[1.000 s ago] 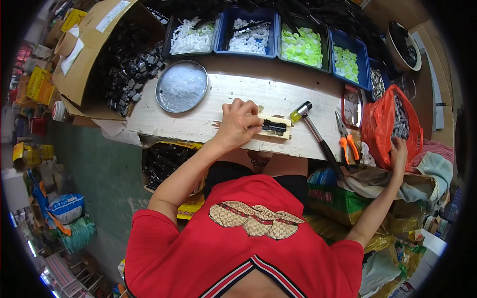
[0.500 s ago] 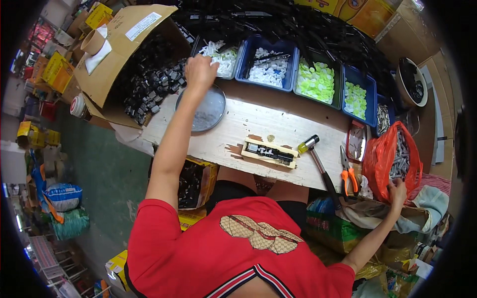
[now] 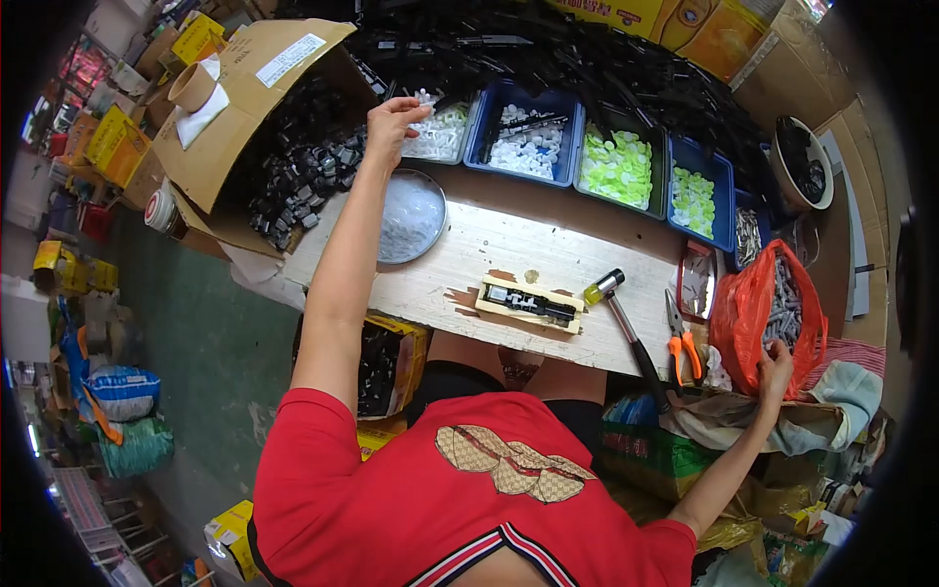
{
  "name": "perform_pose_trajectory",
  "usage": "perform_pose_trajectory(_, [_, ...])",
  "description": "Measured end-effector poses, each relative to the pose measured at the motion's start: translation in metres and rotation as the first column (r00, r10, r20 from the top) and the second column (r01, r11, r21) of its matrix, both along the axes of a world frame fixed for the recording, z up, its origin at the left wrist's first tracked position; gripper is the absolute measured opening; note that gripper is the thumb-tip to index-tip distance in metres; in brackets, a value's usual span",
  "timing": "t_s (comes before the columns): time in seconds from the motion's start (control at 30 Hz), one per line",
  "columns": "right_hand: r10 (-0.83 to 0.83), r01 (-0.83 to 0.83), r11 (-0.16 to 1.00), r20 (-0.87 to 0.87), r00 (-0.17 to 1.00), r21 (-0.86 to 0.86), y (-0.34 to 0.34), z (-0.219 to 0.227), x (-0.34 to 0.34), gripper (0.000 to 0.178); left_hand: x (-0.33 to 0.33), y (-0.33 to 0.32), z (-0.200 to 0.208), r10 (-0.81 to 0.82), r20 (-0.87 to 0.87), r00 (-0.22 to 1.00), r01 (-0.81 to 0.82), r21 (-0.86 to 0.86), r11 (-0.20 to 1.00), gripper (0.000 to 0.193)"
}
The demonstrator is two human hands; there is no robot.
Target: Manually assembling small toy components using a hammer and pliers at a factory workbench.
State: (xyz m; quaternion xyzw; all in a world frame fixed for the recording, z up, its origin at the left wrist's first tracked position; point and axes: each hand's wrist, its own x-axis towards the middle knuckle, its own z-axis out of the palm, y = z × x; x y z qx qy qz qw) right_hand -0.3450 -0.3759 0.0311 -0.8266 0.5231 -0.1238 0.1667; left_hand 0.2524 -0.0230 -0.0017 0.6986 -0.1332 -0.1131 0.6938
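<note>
My left hand (image 3: 394, 129) is raised over the near left corner of a tray of small white plastic parts (image 3: 440, 135). Its fingertips are drawn together, and whatever is between them is too small to name. Far to the right, my right hand (image 3: 776, 372) is at the mouth of a red plastic bag (image 3: 736, 328) holding grey, peg-like parts (image 3: 785, 315). Its fingers are bent against those parts, and what they grip is hidden. Between my hands, a cream-coloured holder (image 3: 492, 308) lies on the table with a black assembly (image 3: 533, 301) in it.
A hammer (image 3: 626, 318) and orange-handled pliers (image 3: 677, 338) lie right of the holder. A round grey dish (image 3: 411, 220) sits below my left hand. Blue bins (image 3: 560, 178) of white and green parts line the back, before piled black pieces (image 3: 469, 59). An open carton (image 3: 235, 108) stands left.
My left hand has lifted slightly from the white parts and turned, its fingertips now showing beside the tray. My right hand has shifted slightly up and left at the bag.
</note>
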Motion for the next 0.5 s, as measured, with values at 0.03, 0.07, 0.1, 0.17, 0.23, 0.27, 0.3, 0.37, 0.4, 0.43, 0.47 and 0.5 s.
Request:
perform_pose_trajectory(0.03, [0.017, -0.017, 1.0, 0.028, 0.999, -0.019, 0.001, -0.002, 0.001, 0.02, 0.0, 0.002, -0.001, -0.021, -0.043, 0.999, 0.018, -0.064, 0.998, 0.019])
perform_pose_trajectory(0.07, [0.035, -0.033, 0.999, 0.056, 0.998, -0.038, 0.001, -0.003, 0.002, 0.02, 0.0, 0.003, -0.002, -0.045, -0.083, 0.996, 0.034, -0.127, 0.991, 0.017])
perform_pose_trajectory(0.1, [0.034, -0.031, 0.999, 0.058, 0.998, -0.041, 0.0, -0.006, 0.0, 0.02, -0.002, 0.004, 0.0, -0.048, -0.062, 0.997, 0.041, -0.1, 0.994, 0.012])
perform_pose_trajectory(0.17, [-0.001, 0.002, 1.0, 0.204, 0.979, -0.008, -0.001, -0.009, -0.003, 0.018, 0.001, 0.004, -0.004, -0.057, -0.019, 0.998, 0.055, -0.103, 0.993, 0.012])
perform_pose_trajectory(0.23, [-0.024, 0.019, 1.0, 0.243, 0.97, 0.022, 0.002, -0.004, -0.003, 0.018, -0.001, 0.005, -0.001, -0.062, 0.024, 0.998, 0.064, -0.104, 0.993, 0.012])
perform_pose_trajectory(0.27, [-0.05, 0.036, 0.998, 0.28, 0.959, 0.055, 0.003, -0.003, -0.003, 0.018, -0.002, 0.005, 0.001, -0.05, 0.068, 0.996, 0.053, -0.039, 0.998, 0.012])
perform_pose_trajectory(0.3, [-0.051, 0.038, 0.998, 0.283, 0.958, 0.051, 0.003, -0.002, -0.004, 0.018, -0.003, 0.004, 0.004, -0.044, 0.114, 0.992, 0.042, 0.023, 0.999, 0.012])
perform_pose_trajectory(0.37, [0.023, 0.003, 0.996, 0.312, 0.95, -0.085, 0.003, -0.005, -0.005, 0.017, 0.002, 0.003, -0.001, -0.037, 0.16, 0.986, 0.044, -0.043, 0.998, 0.012])
perform_pose_trajectory(0.4, [0.023, 0.006, 0.996, 0.316, 0.948, -0.089, 0.003, -0.007, -0.005, 0.017, 0.002, 0.002, 0.0, -0.025, 0.204, 0.979, 0.048, -0.106, 0.993, 0.013])
perform_pose_trajectory(0.43, [0.055, -0.013, 0.99, 0.292, 0.955, -0.141, 0.002, -0.01, -0.007, 0.017, 0.001, 0.0, 0.001, -0.034, 0.211, 0.977, 0.076, -0.194, 0.978, 0.01])
perform_pose_trajectory(0.47, [0.085, -0.034, 0.981, 0.266, 0.96, -0.192, 0.002, -0.01, -0.009, 0.017, -0.001, 0.0, 0.001, -0.034, 0.173, 0.984, 0.063, -0.166, 0.984, 0.012])
perform_pose_trajectory(0.5, [0.088, -0.034, 0.98, 0.27, 0.959, -0.196, 0.004, -0.01, -0.008, 0.017, -0.005, -0.001, 0.006, -0.03, 0.136, 0.99, 0.048, -0.137, 0.989, 0.013])
